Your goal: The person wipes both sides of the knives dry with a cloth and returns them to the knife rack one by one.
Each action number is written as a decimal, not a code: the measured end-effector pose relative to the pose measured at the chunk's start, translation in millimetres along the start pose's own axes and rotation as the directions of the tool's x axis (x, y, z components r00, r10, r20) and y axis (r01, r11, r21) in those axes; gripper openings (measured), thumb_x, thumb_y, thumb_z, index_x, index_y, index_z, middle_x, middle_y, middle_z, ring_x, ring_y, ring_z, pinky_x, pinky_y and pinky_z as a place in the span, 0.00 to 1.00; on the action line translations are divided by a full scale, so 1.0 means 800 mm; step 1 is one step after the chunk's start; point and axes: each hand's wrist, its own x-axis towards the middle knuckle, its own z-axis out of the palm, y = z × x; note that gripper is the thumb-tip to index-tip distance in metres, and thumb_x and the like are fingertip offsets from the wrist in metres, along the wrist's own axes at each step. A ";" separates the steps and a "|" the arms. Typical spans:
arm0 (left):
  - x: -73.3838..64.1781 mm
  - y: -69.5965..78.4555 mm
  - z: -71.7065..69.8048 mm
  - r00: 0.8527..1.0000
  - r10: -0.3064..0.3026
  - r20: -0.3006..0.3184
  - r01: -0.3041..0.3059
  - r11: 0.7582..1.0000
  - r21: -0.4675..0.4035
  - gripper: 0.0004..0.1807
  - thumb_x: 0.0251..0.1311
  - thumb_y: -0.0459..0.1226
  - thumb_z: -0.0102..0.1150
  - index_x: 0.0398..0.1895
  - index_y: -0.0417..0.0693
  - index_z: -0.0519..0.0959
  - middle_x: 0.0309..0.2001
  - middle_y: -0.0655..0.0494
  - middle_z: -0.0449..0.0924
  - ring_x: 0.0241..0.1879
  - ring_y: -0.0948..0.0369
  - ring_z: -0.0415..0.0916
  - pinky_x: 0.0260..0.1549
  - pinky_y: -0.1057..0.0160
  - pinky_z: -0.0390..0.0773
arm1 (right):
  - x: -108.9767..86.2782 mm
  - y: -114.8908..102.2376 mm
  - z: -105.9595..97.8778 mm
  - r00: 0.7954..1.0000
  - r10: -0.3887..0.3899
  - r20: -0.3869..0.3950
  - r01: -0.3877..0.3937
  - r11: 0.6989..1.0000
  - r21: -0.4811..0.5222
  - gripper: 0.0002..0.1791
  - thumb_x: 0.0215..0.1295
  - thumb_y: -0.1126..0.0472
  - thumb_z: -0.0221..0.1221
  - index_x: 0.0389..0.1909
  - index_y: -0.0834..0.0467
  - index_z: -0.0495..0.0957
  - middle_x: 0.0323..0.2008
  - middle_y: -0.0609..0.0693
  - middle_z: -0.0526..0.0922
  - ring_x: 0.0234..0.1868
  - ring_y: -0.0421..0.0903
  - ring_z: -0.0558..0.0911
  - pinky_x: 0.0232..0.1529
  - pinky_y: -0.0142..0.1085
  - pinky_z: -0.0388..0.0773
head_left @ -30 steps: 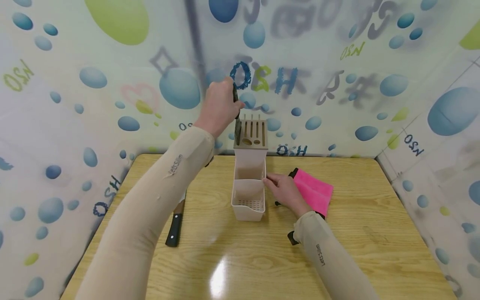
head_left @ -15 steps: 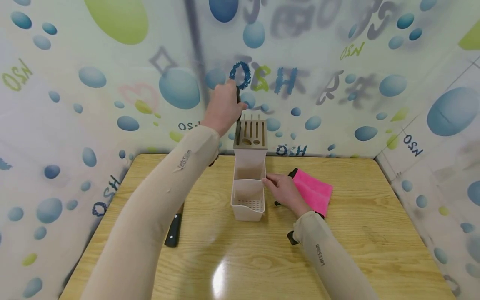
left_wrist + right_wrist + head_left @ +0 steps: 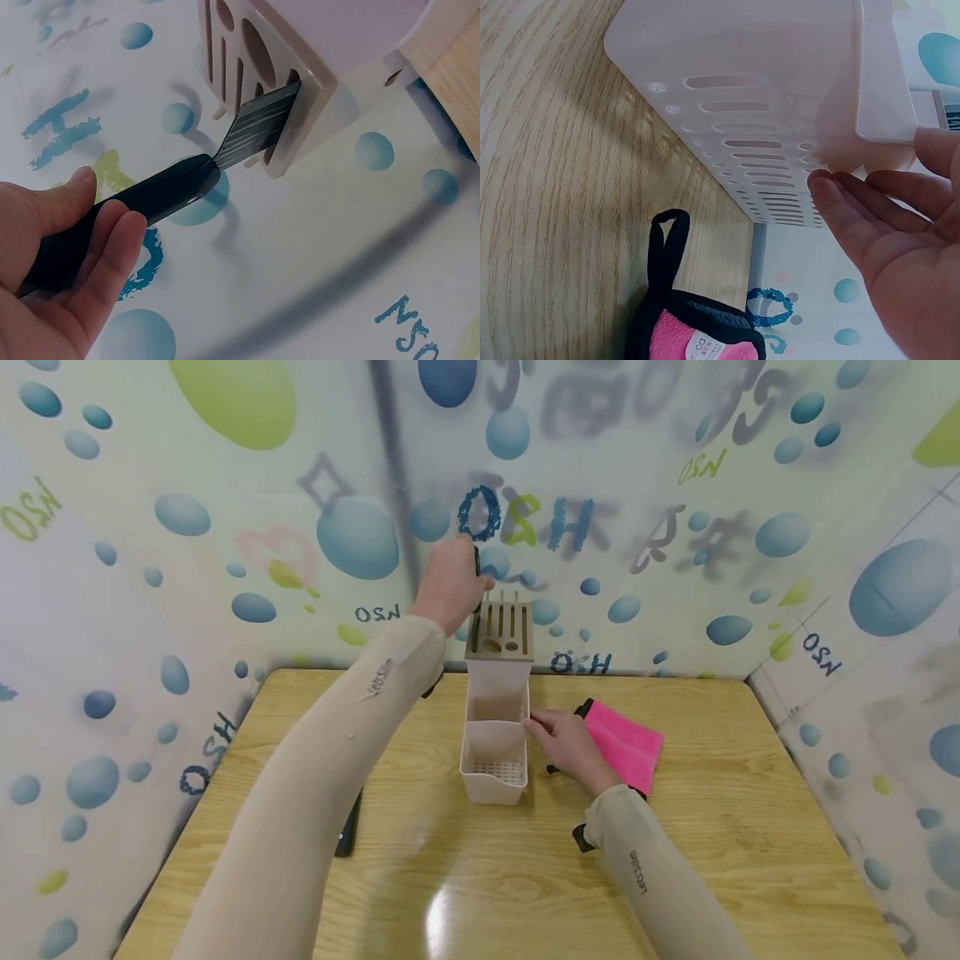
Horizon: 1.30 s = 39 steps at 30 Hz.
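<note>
couldn't see the end of the knife (image 3: 176, 189), since it was down inside the leftmost slot of the rack (image 3: 498, 675), and the butt was mostly covered by the left hand (image 3: 448, 583). that grip was snug round the black handle, thumb on one side, fingers on the other. blade pointed down, handle up, so the long axis ran roughly top to bottom, though i couldn't tell how much it leaned. the left wrist view showed pale streaks across the blade, no idea if those were cuts or reflections.

the right hand (image 3: 570, 750) was at the rack's side, fingers by the slotted wall and thumb near the rim. couldn't tell if that grip was pinching or just touching. the rack stood upright on the bench (image 3: 720, 860), taller part at the back.

another handle (image 3: 348, 833) lay off to the left, the rest of it lost behind the left sleeve (image 3: 322, 760). the pink cloth (image 3: 628, 745) was right of the rack, partly behind the right hand, and the right wrist view cut most of it off, just a black loop and a label i couldn't properly read.
</note>
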 end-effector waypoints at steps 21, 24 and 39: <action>0.005 -0.025 0.031 0.998 -0.055 0.027 0.055 0.998 -0.005 0.19 0.69 0.38 0.66 0.53 0.34 0.74 0.41 0.43 0.78 0.38 0.53 0.79 0.39 0.56 0.80 | 0.000 -0.002 0.000 1.000 -0.008 -0.011 0.008 1.000 -0.011 0.22 0.79 0.54 0.55 0.68 0.57 0.77 0.65 0.58 0.79 0.64 0.57 0.80 0.62 0.54 0.77; 0.005 -0.026 0.035 0.999 -0.049 0.023 0.050 0.999 -0.001 0.19 0.69 0.39 0.66 0.53 0.34 0.74 0.39 0.44 0.78 0.37 0.53 0.78 0.38 0.57 0.80 | -0.001 -0.002 0.000 1.000 -0.011 -0.014 0.010 1.000 -0.015 0.22 0.79 0.54 0.55 0.68 0.57 0.77 0.65 0.57 0.79 0.64 0.57 0.80 0.62 0.54 0.77; -0.006 -0.036 0.038 0.999 -0.047 -0.008 0.047 0.999 -0.027 0.33 0.65 0.43 0.71 0.65 0.35 0.69 0.51 0.37 0.79 0.51 0.45 0.80 0.49 0.50 0.81 | 0.000 0.001 0.001 1.000 -0.012 -0.016 0.011 0.999 -0.030 0.22 0.79 0.53 0.55 0.68 0.57 0.77 0.66 0.58 0.79 0.64 0.57 0.80 0.62 0.54 0.77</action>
